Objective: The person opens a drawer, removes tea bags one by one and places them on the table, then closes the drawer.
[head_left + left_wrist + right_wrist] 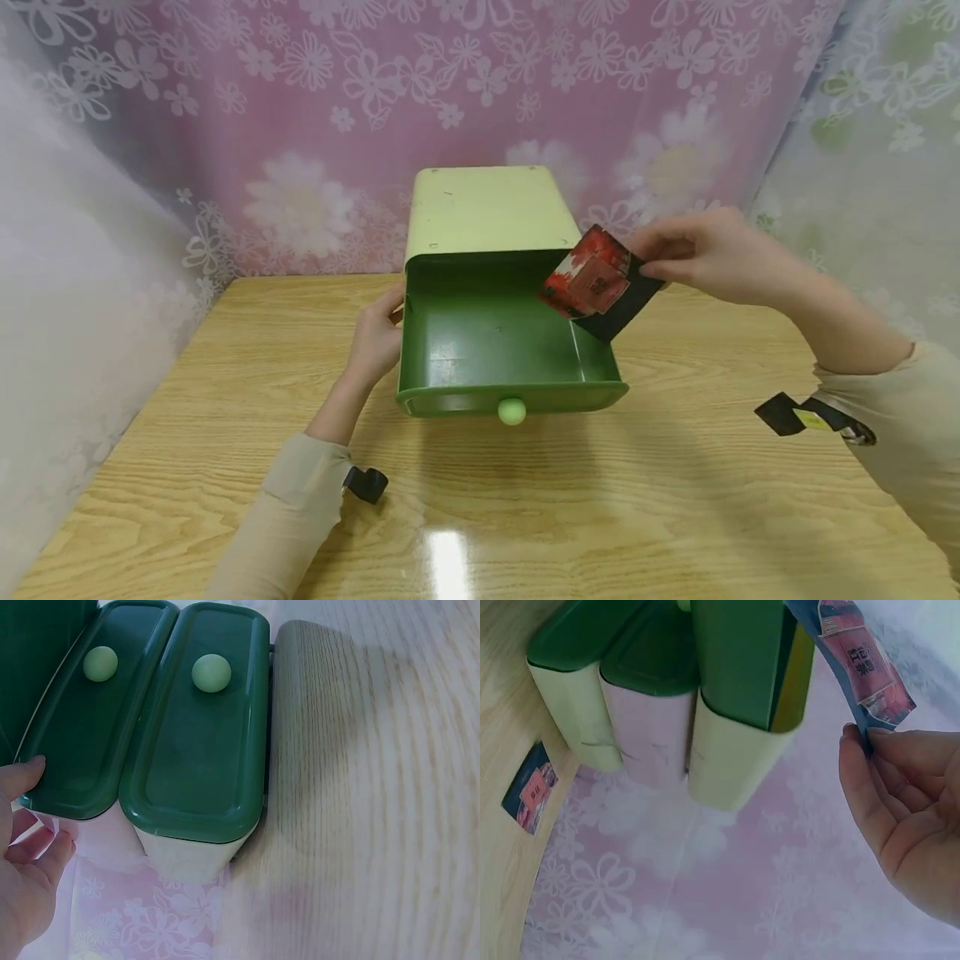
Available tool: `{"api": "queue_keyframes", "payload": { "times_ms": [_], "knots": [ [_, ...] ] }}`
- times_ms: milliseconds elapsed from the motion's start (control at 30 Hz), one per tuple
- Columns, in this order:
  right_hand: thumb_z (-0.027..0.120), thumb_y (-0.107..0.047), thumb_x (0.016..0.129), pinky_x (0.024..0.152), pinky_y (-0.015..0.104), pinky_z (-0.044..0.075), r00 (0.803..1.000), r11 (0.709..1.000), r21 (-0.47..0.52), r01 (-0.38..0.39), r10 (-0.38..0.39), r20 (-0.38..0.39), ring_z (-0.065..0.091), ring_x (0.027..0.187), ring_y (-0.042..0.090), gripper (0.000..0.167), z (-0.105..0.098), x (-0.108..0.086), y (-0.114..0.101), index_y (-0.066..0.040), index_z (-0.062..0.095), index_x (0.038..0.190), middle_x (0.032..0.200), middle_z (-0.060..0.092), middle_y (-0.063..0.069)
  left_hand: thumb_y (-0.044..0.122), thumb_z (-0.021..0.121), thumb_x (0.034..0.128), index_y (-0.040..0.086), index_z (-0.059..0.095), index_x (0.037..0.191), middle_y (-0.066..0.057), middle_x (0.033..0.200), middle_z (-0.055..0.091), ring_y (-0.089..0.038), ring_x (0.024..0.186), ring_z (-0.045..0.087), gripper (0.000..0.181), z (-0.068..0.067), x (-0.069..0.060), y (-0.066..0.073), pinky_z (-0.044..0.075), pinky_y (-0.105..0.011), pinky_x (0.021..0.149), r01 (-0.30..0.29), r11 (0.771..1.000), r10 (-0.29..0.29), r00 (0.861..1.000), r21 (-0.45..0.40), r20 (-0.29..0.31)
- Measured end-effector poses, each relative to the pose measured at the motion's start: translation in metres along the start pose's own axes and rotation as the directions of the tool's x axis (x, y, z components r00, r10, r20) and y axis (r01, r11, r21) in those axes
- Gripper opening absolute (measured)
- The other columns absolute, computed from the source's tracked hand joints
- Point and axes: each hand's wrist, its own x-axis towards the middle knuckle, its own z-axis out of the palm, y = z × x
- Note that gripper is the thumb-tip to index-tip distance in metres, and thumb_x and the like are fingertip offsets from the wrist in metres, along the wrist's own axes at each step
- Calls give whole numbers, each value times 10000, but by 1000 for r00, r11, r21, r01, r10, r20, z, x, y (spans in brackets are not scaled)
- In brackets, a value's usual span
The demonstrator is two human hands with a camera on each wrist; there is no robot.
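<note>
A drawer unit with a pale yellow-green top (487,208) stands on the table, its top green drawer (495,333) pulled out, with no item visible inside. The right hand (705,254) pinches a dark packet with a red label (596,283) over the drawer's right edge; in the right wrist view the right hand (911,810) holds the packet (866,667) by one end. At the unit's left side is the left hand (375,337). In the left wrist view the left hand (30,855) has its thumb on the edge of a closed drawer (90,727), fingers at the side.
A second dark packet with a red label (532,789) lies on the table beside the unit in the right wrist view. Another closed drawer (202,735) shows in the left wrist view. A pink floral curtain (465,92) hangs behind the wooden table (262,350).
</note>
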Motion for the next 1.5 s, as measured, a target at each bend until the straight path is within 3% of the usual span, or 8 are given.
{"api": "queue_keyframes", "payload": {
  "times_ms": [100, 367, 433, 633, 867, 1000, 1167, 1500],
  "knots": [
    [656, -38, 856, 599, 177, 476, 997, 997, 32, -76, 77, -26, 602, 735, 48, 164, -6, -8, 10, -81, 668, 1014, 969, 668, 62, -66, 701, 767, -57, 567, 1228, -170, 1278, 540, -257, 1206, 488, 481, 0, 5, -13, 434, -286, 981, 4, 1000, -4, 1000, -6, -9],
    [626, -67, 883, 611, 223, 487, 984, 984, -19, -175, 175, 40, 615, 712, 94, 157, -5, -20, 38, -56, 634, 1039, 931, 674, 58, -54, 713, 760, -28, 575, 1236, -139, 1292, 536, -223, 1206, 490, 496, 0, 5, -17, 443, -259, 966, 1, 1000, -1, 1000, 8, -25],
    [612, -73, 893, 628, 257, 492, 979, 981, -17, -194, 195, 66, 625, 727, 130, 165, -2, -22, 45, -48, 622, 1055, 936, 671, 63, -54, 713, 762, -31, 570, 1240, -142, 1293, 535, -223, 1208, 488, 500, 0, 4, -15, 440, -256, 968, 5, 1000, -5, 1000, 5, -20],
    [585, -83, 914, 664, 355, 501, 965, 971, 17, -238, 234, 121, 620, 751, 177, 152, 8, -27, 66, -33, 594, 1057, 959, 655, 89, -77, 684, 768, -97, 552, 1222, -219, 1253, 543, -303, 1195, 493, 473, -1, -3, 11, 438, -309, 980, -5, 1000, 5, 1000, -4, 3],
    [568, -109, 930, 654, 335, 497, 951, 949, 86, -302, 294, 91, 608, 748, 187, 198, 18, -26, 91, 15, 583, 1083, 983, 634, 127, -95, 669, 772, -113, 548, 1215, -230, 1247, 543, -311, 1190, 496, 459, -1, -4, 21, 439, -295, 977, -4, 1000, 4, 1000, 28, -3],
    [549, -133, 940, 659, 322, 529, 922, 901, 196, -386, 378, 79, 626, 711, 139, 269, 35, -23, 112, 62, 545, 1126, 983, 633, 145, -87, 676, 773, -102, 557, 1211, -220, 1248, 546, -304, 1193, 494, 455, -1, -3, 21, 439, -291, 977, -2, 1000, 2, 1000, 22, -2],
    [508, -33, 936, 704, 295, 562, 880, 797, 382, -468, 461, 114, 623, 695, 80, 266, 65, -20, 140, 139, 479, 1136, 992, 584, 181, -83, 684, 768, -110, 567, 1192, -221, 1233, 556, -299, 1189, 497, 441, 1, -2, 21, 437, -290, 979, 2, 1000, -2, 1000, 11, 14],
    [480, 62, 905, 729, 263, 565, 817, 639, 594, -489, 573, 57, 578, 657, -2, 299, 109, -12, 172, 215, 418, 1155, 1096, 447, 281, -74, 669, 791, -79, 503, 1278, -202, 1325, 481, -289, 1239, 448, 515, -1, -5, 22, 435, -298, 982, 41, 999, -41, 999, 15, 21]
  ]
}}
